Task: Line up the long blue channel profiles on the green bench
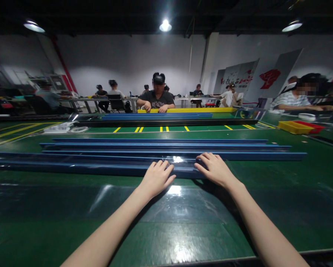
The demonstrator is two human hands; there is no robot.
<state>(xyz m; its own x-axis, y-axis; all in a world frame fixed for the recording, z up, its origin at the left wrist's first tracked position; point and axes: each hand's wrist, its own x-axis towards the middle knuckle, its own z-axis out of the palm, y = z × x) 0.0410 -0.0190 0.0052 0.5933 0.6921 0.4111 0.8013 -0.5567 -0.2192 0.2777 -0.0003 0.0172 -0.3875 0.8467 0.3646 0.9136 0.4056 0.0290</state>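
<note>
My left hand (157,178) lies on the near blue channel-shaped strip (99,170), fingers stretched forward and thumb apart. My right hand (214,170) rests at the right-hand part of the same strip, its thumb and fingers spread over it. The strip is long and glossy, and runs out past the left edge of the view. Between my hands its surface shines with a bright reflection. What lies under my palms and fingertips is partly hidden. A wide clear plastic sheet (71,204) lies flat on the green table, under my forearms.
Several more blue strips (160,145) lie just beyond, parallel. Farther back are a black strip (166,122), a yellow strip (188,110) and a seated person (157,98) facing me. Yellow and red trays (294,127) stand right; white coils (82,129) lie left.
</note>
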